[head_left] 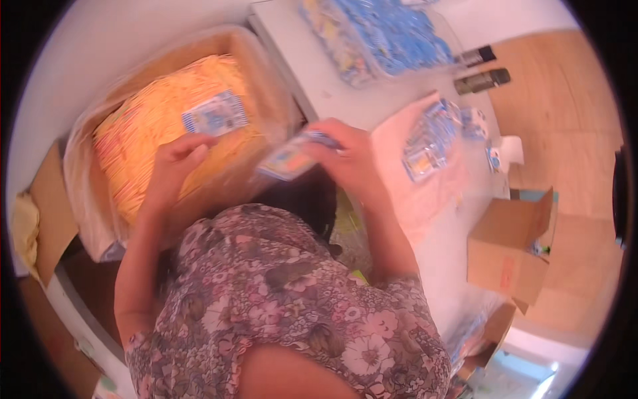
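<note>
Just right of the brown cardboard box lined with clear plastic, a flat blue-and-white packet is motion-blurred, its near end hidden by the right hand. Inside that box, the thin orange-yellow pieces are partly covered by the left hand, whose grip is unclear. Far right of the box, an unidentifiable black object is cut off by the rim, and an open tan carton's flaps hide most of its contents.
</note>
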A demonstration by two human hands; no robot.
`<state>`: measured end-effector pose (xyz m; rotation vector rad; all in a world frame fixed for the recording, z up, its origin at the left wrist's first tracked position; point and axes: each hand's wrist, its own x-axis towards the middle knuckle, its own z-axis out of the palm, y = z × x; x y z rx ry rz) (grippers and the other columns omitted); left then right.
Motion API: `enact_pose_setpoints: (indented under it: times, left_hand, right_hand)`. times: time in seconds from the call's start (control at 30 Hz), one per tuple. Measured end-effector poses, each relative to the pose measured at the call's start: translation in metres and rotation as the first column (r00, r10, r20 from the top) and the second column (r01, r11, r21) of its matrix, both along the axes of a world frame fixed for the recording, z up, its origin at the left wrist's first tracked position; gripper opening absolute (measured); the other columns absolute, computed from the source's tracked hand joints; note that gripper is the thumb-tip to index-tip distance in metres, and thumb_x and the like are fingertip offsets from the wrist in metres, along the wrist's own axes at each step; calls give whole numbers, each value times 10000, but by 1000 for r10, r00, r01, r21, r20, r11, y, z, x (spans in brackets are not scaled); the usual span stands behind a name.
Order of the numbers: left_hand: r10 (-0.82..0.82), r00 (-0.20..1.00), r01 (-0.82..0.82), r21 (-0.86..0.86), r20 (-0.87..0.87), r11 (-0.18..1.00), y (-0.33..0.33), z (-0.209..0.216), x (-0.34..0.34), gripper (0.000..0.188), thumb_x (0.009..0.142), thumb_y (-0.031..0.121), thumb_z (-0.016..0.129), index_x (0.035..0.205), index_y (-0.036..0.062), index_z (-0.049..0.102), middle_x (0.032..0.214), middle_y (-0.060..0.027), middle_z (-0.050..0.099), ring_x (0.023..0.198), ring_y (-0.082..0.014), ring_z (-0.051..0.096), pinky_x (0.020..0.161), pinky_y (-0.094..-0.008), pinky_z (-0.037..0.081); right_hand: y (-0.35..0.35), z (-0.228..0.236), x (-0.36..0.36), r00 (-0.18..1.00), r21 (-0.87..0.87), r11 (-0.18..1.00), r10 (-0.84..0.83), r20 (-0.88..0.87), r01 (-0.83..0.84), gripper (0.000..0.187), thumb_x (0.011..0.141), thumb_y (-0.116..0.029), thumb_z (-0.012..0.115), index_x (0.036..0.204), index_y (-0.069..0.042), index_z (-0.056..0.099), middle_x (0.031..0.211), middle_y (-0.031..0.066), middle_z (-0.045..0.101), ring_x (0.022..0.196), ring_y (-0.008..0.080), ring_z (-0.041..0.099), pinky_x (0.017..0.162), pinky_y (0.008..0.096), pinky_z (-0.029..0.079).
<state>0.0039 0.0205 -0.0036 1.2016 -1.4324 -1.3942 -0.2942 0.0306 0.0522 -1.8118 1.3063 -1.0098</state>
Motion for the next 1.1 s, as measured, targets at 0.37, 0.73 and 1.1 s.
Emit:
enact_pose_setpoints:
  times: [0.37, 0.73, 1.1]
  left_hand:
    - [287, 607, 335, -565, 742, 754, -82, -27, -2, 320, 640, 208, 761, 917, 83, 660, 933, -80, 629, 901, -285, 559, 768, -402, 437]
    - [273, 511, 144, -395, 815, 908, -92, -14, -12, 365, 636, 228, 780, 960, 137, 642, 952, -23, 624, 936, -240, 540, 810, -423, 350]
    - [443, 634, 46, -603, 634, 797, -93, -24, 2, 51, 725, 165, 707, 744, 125, 680, 803, -6, 664, 811, -228, 597, 803, -411, 321]
  right_hand:
    - [40, -21, -234, 385, -427, 886, -463, -798, 181, 334, 763, -129, 664, 1078, -34, 608, 1070, 165, 599, 1007, 348, 540, 865, 422, 434]
    - [40, 8, -162, 375, -781, 602, -771, -514, 166, 287, 792, -37, 656, 1077, -54, 619, 1162, 111, 579, 1054, 295, 528, 894, 410, 420]
    - [-2, 18, -12, 766, -736, 671, -429, -479, -84, 174, 781, 6, 649, 950, -39, 649, 1084, 117, 610, 1032, 302, 539, 864, 408, 432]
